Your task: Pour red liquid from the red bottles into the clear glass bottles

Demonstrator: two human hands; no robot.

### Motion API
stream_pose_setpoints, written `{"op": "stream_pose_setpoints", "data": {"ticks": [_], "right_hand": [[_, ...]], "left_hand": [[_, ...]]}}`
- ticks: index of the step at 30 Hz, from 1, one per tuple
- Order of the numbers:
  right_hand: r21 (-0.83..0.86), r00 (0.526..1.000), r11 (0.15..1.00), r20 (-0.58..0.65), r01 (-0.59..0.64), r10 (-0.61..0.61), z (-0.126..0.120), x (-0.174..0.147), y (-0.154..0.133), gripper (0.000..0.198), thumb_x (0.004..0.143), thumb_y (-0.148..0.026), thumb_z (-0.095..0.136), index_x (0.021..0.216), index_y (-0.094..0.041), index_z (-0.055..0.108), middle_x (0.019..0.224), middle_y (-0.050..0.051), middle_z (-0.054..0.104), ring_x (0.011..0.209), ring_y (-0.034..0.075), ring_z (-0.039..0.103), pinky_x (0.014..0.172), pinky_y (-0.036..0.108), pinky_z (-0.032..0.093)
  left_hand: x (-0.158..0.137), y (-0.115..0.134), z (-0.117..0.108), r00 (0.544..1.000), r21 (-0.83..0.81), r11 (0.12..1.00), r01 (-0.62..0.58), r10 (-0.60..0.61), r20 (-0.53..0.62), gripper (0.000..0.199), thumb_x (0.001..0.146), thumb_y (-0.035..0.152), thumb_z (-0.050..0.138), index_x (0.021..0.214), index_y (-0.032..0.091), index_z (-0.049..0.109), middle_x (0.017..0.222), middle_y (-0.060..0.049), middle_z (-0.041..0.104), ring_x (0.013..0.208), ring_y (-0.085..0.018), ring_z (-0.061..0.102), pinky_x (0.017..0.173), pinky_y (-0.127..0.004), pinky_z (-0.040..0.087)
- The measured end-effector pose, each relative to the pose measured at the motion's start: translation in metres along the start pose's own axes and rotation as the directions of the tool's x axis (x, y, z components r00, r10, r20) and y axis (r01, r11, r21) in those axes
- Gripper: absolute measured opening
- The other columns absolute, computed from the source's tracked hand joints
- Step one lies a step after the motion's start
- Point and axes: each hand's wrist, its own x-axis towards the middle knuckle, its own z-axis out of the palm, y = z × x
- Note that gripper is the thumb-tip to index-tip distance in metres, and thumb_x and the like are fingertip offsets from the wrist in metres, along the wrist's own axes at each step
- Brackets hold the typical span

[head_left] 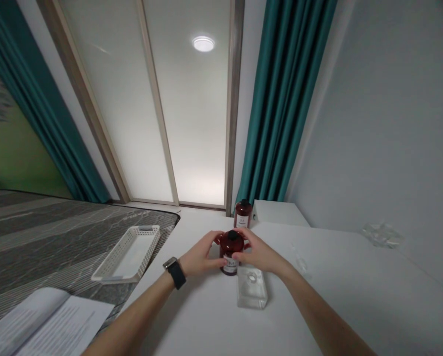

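A dark red-brown bottle (231, 245) with a black top and a white label stands upright on the white table (202, 316). My left hand (202, 254) wraps its left side, thumb across the front near the label. From the right, my right hand (260, 251) grips the same bottle, its thumb by the label too. Just below my right hand lies a clear, block-shaped container (251, 289) with a round ring-like mark on top. Behind the held bottle is a second, similar brown bottle (242, 213). A dark watch (174, 272) is on my left wrist.
A white perforated basket (128, 254) and an open book (54, 321) lie on the grey striped surface at left. At the back right is a white box-like piece (280, 213). Crumpled clear plastic (382, 235) rests near the right wall.
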Motion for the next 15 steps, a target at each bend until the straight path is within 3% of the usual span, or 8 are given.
{"op": "stream_pose_setpoints", "data": {"ticks": [7,15], "right_hand": [[-0.026,0.999,0.999,-0.041,0.022,-0.023,0.009,0.0,0.002,0.063,0.073,-0.02,0.075,0.13,-0.024,0.049,0.131,0.009,0.056,0.11,0.024,0.058,0.089,0.041,0.049],[0.01,0.999,1.0,-0.032,0.022,-0.022,0.008,-0.002,0.003,0.059,0.082,-0.023,0.066,0.137,-0.027,0.044,0.142,0.01,0.051,0.126,0.026,0.051,0.096,0.043,0.047]], "left_hand": [[-0.008,-0.002,0.031,0.981,-0.148,0.989,0.019,-0.047,-0.19,0.068,0.077,0.018,0.073,0.137,0.017,0.041,0.136,-0.013,0.056,0.123,-0.029,0.054,0.107,-0.049,0.041],[-0.007,-0.008,0.035,0.968,-0.1,0.994,0.035,-0.059,-0.243,0.067,0.079,0.02,0.071,0.138,0.018,0.039,0.137,-0.014,0.055,0.123,-0.028,0.055,0.107,-0.049,0.042]]}}
